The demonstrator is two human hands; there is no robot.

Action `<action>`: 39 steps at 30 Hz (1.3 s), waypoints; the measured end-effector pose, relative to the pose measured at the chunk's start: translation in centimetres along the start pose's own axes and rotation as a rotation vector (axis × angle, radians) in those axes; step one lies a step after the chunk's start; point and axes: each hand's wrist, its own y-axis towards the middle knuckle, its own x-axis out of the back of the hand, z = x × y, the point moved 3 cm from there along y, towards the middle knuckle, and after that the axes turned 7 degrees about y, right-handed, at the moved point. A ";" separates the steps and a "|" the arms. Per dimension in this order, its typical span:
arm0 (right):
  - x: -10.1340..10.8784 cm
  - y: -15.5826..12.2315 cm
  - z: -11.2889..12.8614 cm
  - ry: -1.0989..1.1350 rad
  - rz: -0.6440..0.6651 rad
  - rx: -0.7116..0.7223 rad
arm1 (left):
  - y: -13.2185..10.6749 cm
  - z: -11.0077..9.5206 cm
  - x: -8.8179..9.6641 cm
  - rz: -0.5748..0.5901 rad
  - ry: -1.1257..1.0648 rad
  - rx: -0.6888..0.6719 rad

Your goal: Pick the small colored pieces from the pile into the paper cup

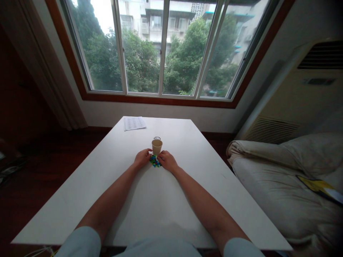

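Note:
A small pile of green and blue bead-like pieces lies on the white table. Right behind it stands a tan paper cup, upright; its contents cannot be made out. At the left of the cup and pile is my left hand, its thumb and forefinger apart and nothing seen between them. My right hand is at the pile's right side, in front of the cup, with the fingers bent together at the edge of the pieces. Whatever those fingertips hold is too small to see.
Behind the cup lies a thin dark loop. Printed sheets of paper rest at the table's far left corner. A covered couch stands to the right, and a wide window is beyond the table.

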 end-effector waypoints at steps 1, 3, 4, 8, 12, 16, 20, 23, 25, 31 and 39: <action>0.0 0.0 0.0 0.002 0.004 -0.001 | 0.0 0.0 0.0 -0.004 -0.001 -0.004; 0.0 0.0 0.0 0.011 0.011 0.005 | 0.1 0.1 -0.1 -0.008 -0.003 -0.016; 0.0 0.0 0.0 0.019 0.016 0.014 | 0.1 0.1 -0.2 -0.008 -0.003 -0.020; -0.1 0.0 0.2 0.046 0.042 0.057 | 0.1 0.1 -0.2 -0.002 0.003 -0.006; -0.1 0.1 0.3 0.043 0.062 0.053 | 0.0 0.1 -0.2 -0.003 0.010 -0.010; 0.1 0.1 0.3 0.024 0.047 0.049 | 0.0 0.1 -0.1 -0.006 0.009 -0.013; 0.0 0.0 0.0 -0.020 0.026 0.017 | 0.0 -0.1 0.1 0.001 0.007 -0.011; 0.1 -0.1 -0.2 -0.047 0.001 -0.021 | -0.1 -0.3 0.3 0.003 0.005 -0.007; 0.2 -0.1 -0.4 -0.066 -0.033 -0.055 | -0.2 -0.4 0.4 0.007 0.002 -0.001; 1.0 0.0 -1.5 -0.110 -0.105 -0.200 | -0.2 -0.3 0.4 0.007 0.006 0.001; 0.3 0.2 -2.8 -0.017 -0.021 -0.158 | 0.0 -0.2 0.2 0.007 0.034 -0.044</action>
